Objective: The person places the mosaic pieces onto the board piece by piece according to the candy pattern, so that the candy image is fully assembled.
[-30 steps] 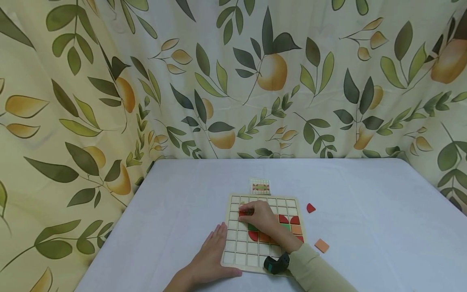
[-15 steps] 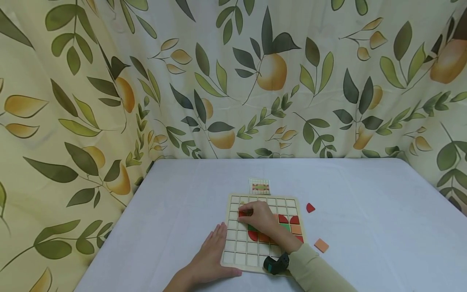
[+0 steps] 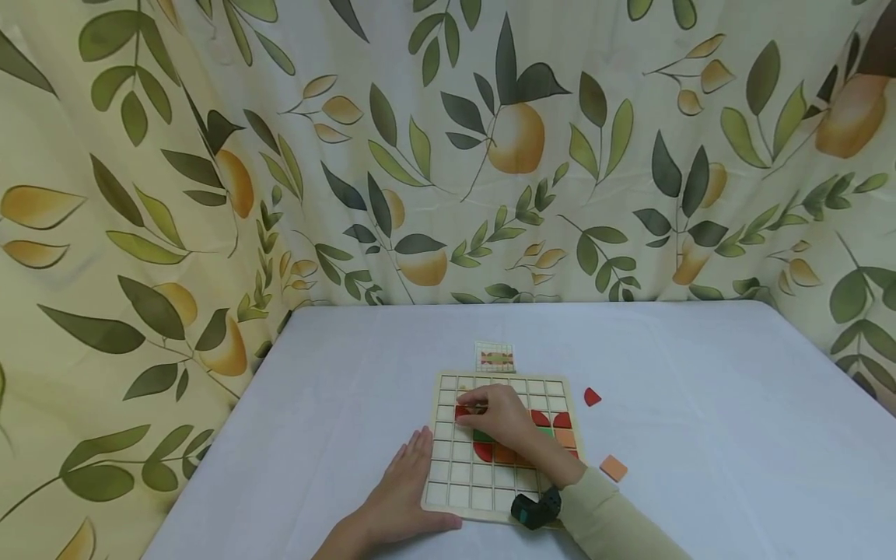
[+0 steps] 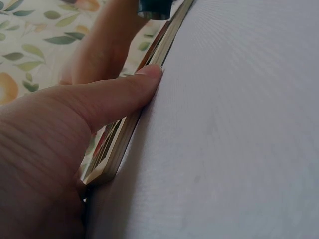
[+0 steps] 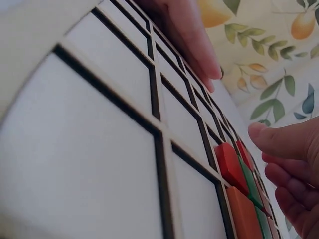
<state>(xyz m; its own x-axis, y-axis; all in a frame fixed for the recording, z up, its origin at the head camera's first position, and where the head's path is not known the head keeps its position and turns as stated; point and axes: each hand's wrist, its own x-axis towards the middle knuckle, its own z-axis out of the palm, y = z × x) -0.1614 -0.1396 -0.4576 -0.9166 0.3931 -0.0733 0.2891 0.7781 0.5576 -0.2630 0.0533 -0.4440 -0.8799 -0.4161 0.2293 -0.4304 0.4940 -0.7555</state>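
Note:
A square wooden grid board (image 3: 455, 494) lies on the white table with red, green and orange tiles in part of its cells. Over its left-middle cells, my right hand (image 3: 505, 420) pinches a red tile (image 3: 462, 411) between thumb and index finger. In the right wrist view the thumb (image 5: 279, 140) is above the red and green tiles (image 5: 251, 181), the other fingers curled behind it. My left hand (image 3: 395, 494) rests along the board's left side with straight fingers. Its thumb (image 4: 127, 95) lies against the near edge in the left wrist view.
A small pattern card (image 3: 495, 358) touches the board's far edge. Right of the board lie a loose red quarter-circle tile (image 3: 592, 397) and an orange square tile (image 3: 614, 468). A black device (image 3: 536, 509) is on the right wrist. A leaf-print curtain (image 3: 420, 155) hangs behind the table.
The head view has shifted slightly, moving the scene a little left. Both hands and the tiles keep the same positions relative to the board.

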